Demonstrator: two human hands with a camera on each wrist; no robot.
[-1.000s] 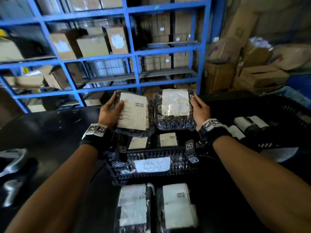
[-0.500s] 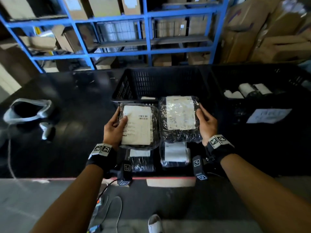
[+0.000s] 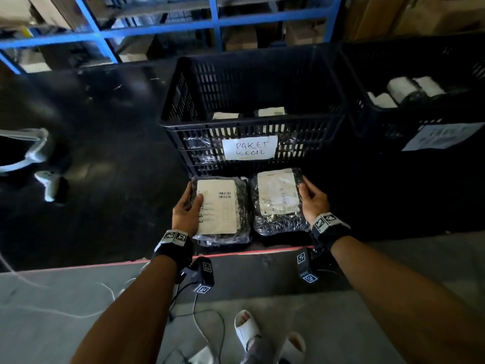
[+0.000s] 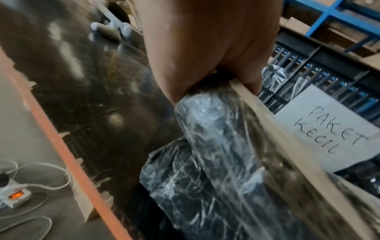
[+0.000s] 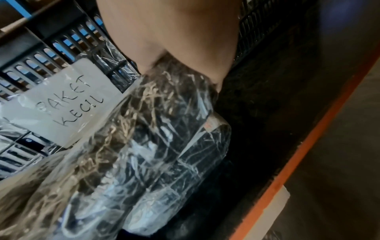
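**Floor, nearest.** Grey, matt concrete. Thin white and dark cables [image 3: 199, 321] lie in loose loops on it, beside a pale open-toed sandal [image 3: 246, 327].

**Table.** Black, glossy and scuffed top [image 3: 110, 200], with a thin red strip [image 3: 236, 254] along its near edge.

**Left packet** [image 3: 223, 208]. Flat, soft-cornered rectangle of dark goods in crinkled clear film. A cream paper slip with a barcode and printed lines covers most of its top. It sits over the near strip of the table, just in front of the crate. The left hand [image 3: 186, 214] holds its left edge, thumb on the slip and fingers tucked under. The left wrist view shows another wrapped packet directly beneath it.

**Right packet** [image 3: 278, 200]. Same build, with a smaller white slip and more bare film at the near end. It lies just beside the left packet. The right hand [image 3: 313, 200] clasps its right edge, thumb on top and fingers hidden below.

**Crate** [image 3: 252, 126]. Black slatted plastic, rectangular, just beyond both packets. A white sheet [image 3: 249, 148] hand-lettered "PAKET KECIL" is taped to its near wall. Paper-topped packets lie inside.

**Second crate** [image 3: 393, 119]. To the right, same type, holding white rolls [image 3: 401, 88].

**Far.** Blue metal shelving [image 3: 215, 22] with brown cardboard boxes [image 3: 241, 38], blurred.
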